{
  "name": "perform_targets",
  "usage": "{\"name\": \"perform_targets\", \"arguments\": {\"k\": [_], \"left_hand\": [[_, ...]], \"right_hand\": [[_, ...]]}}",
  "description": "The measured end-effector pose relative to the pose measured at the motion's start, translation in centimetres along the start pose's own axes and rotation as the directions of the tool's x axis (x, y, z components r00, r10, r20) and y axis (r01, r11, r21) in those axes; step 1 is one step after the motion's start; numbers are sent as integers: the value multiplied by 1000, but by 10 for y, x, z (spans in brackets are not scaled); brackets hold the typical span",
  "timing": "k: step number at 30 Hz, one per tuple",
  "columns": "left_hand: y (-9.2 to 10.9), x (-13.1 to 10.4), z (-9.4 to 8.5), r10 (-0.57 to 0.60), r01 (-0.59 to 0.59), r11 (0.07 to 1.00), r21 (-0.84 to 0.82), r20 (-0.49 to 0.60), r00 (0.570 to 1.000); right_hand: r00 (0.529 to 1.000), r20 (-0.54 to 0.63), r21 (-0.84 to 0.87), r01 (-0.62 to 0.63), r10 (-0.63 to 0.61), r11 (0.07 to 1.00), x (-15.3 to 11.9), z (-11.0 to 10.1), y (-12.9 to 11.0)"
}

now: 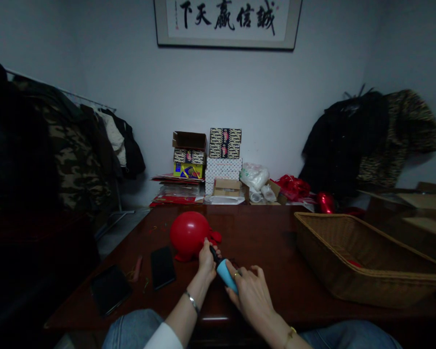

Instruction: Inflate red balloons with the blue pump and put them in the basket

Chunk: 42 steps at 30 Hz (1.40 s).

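A round, inflated red balloon [189,231] is above the table just beyond my left hand [207,261]. The fingers of that hand are closed around the balloon's neck and the black nozzle end of a hand balloon pump [225,275]; the neck itself is mostly hidden. My right hand [252,292] grips the pump's light blue barrel from the right, with thumb and index finger along it. Limp red balloons [215,237] lie right behind the inflated one. Left of my left hand, a flat black device [163,267] rests on the table.
Another black device [111,290] and a small reddish stick-like item [137,268] lie on the left of the brown table [261,232]. A wicker basket [370,286] with something red inside stands at the right. Boxes [224,169] are stacked beyond the far edge.
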<state>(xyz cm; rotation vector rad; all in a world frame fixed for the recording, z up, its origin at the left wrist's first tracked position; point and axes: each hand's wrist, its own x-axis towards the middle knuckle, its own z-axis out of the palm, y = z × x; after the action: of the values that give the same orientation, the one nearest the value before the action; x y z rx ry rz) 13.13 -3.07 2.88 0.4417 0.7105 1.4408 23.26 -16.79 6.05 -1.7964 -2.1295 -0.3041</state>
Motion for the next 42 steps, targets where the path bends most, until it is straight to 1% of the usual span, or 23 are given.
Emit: {"name": "perform_targets", "arguments": {"k": [4, 8, 14, 19, 23, 26, 29, 32, 35, 38, 42], "left_hand": [[1, 0, 0, 10, -10, 1000, 13, -4, 1000], [2, -1, 0, -11, 11, 1000, 5, 15, 1000], [6, 4, -3, 33, -33, 999, 17, -11, 999], [11, 9, -7, 35, -35, 999, 2, -29, 999], [12, 13, -10, 28, -28, 1000, 2, -24, 999], [11, 15, -11, 30, -30, 999, 16, -20, 999], [11, 17, -12, 58, -58, 998, 14, -7, 998], [11, 14, -10, 68, -68, 998, -1, 8, 998], [11, 10, -7, 52, -52, 999, -4, -1, 999], [9, 6, -4, 34, -34, 999, 0, -7, 999], [4, 3, -2, 26, -26, 1000, 4, -5, 1000]], "right_hand": [[1000, -11, 14, -2, 2, 1000, -7, 1, 0], [1000, -28, 39, -5, 6, 999, -17, 4, 3], [998, -43, 92, 41, -37, 995, -43, 8, 22], [990, -91, 8, 108, -107, 994, -67, 14, 41], [982, -120, -42, 139, -143, 989, -75, 17, 46], [983, -123, -42, 132, -136, 990, -73, 17, 43], [986, -125, -32, 110, -113, 993, -69, 16, 39], [990, -108, 1, 93, -92, 996, -65, 13, 36], [994, -89, 47, 73, -69, 996, -57, 9, 32], [998, -48, 65, 37, -34, 997, -47, 5, 26], [1000, 21, 47, -12, 11, 999, -28, 0, 15]]}}
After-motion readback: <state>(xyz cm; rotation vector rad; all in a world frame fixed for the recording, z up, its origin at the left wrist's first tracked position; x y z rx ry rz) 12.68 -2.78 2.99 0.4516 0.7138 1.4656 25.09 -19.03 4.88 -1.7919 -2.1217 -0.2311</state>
